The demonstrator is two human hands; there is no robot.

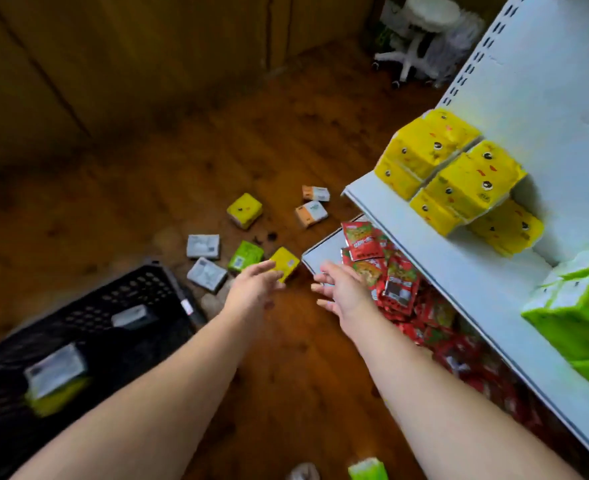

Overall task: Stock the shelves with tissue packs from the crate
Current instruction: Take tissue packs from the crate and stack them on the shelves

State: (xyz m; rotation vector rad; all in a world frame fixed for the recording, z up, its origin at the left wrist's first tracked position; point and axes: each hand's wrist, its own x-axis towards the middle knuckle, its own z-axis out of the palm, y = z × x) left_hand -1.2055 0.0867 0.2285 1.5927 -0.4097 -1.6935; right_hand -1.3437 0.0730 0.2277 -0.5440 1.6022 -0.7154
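Observation:
Both arms stretch out over the wooden floor. My left hand [256, 284] is open, its fingertips just short of a small yellow tissue pack [286, 263] on the floor. My right hand [341, 289] is open too, fingers spread, holding nothing. Several more packs lie scattered on the floor: a yellow one [244, 210], a green one [245, 255], two grey ones [203, 246] [207, 274] and two orange-white ones [311, 213] [316, 193]. The black crate [89, 327] at lower left holds a few packs [56, 370]. Yellow packs [459, 174] and green packs [577, 306] sit on the white shelf [466, 271].
Red snack sachets [397, 282] fill the lower shelf beside my right hand. A white swivel stool [421, 39] stands at the back next to the shelf upright. Wooden wall panels run along the far side. A green pack [367, 470] lies at the bottom edge.

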